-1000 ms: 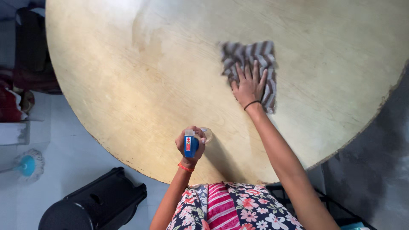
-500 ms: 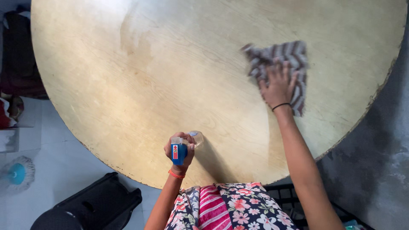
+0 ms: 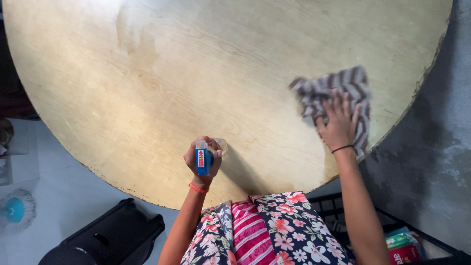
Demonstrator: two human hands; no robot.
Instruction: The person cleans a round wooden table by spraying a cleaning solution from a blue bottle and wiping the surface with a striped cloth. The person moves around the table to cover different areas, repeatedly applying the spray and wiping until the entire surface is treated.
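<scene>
My right hand [image 3: 337, 125] lies flat, fingers spread, on a grey and white striped cloth [image 3: 338, 91] pressed against the round wooden table [image 3: 147, 83], close to its right edge. My left hand [image 3: 200, 158] is closed around a spray bottle [image 3: 202, 159] with a blue head and a clear body, held upright above the table's near edge. A black band circles my right wrist and an orange one my left.
A black stool [image 3: 105, 238] stands on the pale floor at the lower left. A teal and white round object [image 3: 14, 210] lies at the far left. A dark crate [image 3: 400, 240] with packages sits at the lower right beside a grey wall [image 3: 441, 147].
My right hand has slid the cloth rightwards and nearer, from the table's middle to its right edge. The left hand has kept the bottle in place over the near edge.
</scene>
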